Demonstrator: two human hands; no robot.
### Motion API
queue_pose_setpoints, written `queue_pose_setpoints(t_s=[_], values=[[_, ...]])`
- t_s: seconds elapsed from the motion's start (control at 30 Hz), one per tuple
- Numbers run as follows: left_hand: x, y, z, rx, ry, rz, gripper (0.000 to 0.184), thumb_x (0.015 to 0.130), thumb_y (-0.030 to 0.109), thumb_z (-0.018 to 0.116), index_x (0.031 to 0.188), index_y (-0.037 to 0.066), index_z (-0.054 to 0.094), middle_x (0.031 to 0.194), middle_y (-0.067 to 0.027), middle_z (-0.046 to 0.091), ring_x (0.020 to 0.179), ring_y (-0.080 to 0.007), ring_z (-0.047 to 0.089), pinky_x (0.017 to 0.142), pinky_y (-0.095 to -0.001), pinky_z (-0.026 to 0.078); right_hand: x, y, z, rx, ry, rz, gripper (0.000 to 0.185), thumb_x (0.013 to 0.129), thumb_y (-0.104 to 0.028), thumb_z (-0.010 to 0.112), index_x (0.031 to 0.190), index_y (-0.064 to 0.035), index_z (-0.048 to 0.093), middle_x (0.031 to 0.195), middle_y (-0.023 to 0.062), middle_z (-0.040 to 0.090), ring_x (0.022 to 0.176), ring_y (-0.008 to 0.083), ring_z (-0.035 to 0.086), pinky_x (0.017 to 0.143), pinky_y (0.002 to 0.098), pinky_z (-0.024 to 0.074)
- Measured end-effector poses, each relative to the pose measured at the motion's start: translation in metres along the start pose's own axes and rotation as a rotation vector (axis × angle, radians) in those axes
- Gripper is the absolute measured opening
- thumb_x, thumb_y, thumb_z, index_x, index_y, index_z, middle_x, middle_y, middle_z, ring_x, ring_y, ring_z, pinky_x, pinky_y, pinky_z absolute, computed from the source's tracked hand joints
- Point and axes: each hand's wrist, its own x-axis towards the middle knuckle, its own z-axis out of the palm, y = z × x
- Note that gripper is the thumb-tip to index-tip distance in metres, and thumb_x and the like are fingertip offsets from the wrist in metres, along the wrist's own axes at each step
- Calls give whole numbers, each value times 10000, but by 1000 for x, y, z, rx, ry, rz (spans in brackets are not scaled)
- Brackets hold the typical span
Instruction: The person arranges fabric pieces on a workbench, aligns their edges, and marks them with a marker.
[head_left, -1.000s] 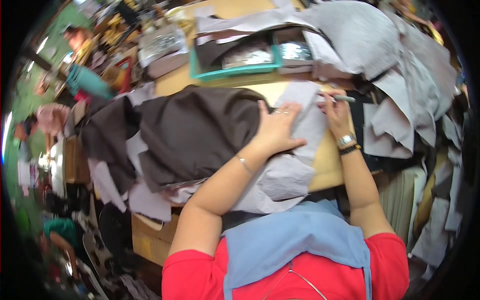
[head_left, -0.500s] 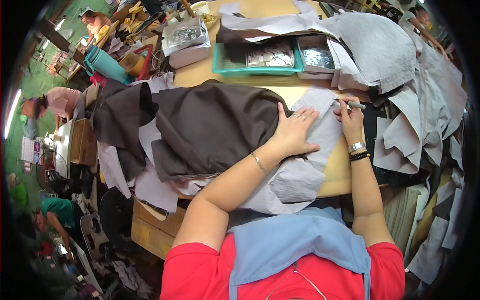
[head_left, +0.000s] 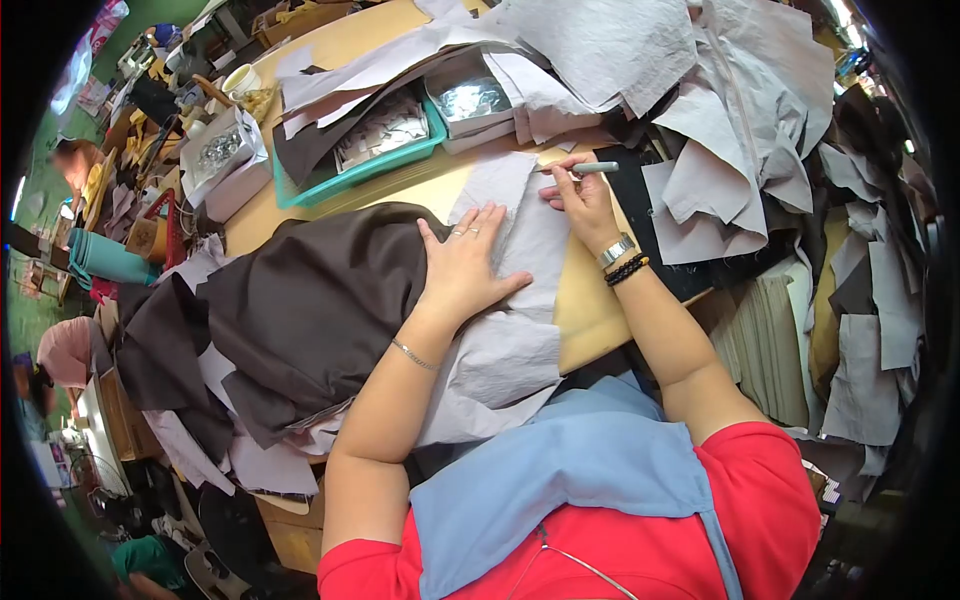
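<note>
My left hand (head_left: 468, 262) lies flat with fingers spread, pressing on a pale grey fabric piece (head_left: 532, 255) and the edge of dark brown fabric (head_left: 325, 290). In my right hand (head_left: 585, 207) is a grey-green pen (head_left: 597, 167), pinched between thumb and fingers. Its writing end points left, close to the upper right edge of the pale piece; whether it touches the cloth I cannot tell. The brown fabric spreads left from my left hand in loose folds, with paler layers under it.
A teal basket (head_left: 432, 141) holds small pale pieces. Beside it are an open box (head_left: 483, 128) with shiny contents and a white box (head_left: 225, 165) of small metallic parts. Pale cloth (head_left: 600, 45) is heaped behind. A teal tumbler (head_left: 112, 255) stands left; people work beyond.
The head view has turned, so table and hands appear farther left and tilted. My left hand stays flat on the fabric; my right hand still holds the pen near the pale piece's edge.
</note>
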Motion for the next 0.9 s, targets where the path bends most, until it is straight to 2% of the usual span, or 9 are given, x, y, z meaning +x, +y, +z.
queue_pose_setpoints(t_s=[0.1,0.5,0.9], values=[[0,-1,1,1,5,-3,951,703,597,734,1466,141,395,1510,-77,433,1409,-268,379,1074,-763,103,0,-2,1,-53,-26,-29,155,994,-178,583,1062,-59,511,1008,78,692,769,134,709,617,219,535],[0,-2,2,10,16,17,950,711,599,728,1469,139,388,1509,-81,434,1404,-266,387,1068,-767,107,0,-1,-1,-113,-52,-66,144,986,-146,582,1054,-40,512,985,92,697,753,140,711,625,225,539],[-1,-2,3,16,34,26,950,710,594,733,1468,138,389,1499,-85,445,1400,-267,393,1070,-765,116,-2,-4,-2,-100,-91,-103,137,984,-115,577,1055,-13,518,978,100,674,835,145,695,706,255,589]])
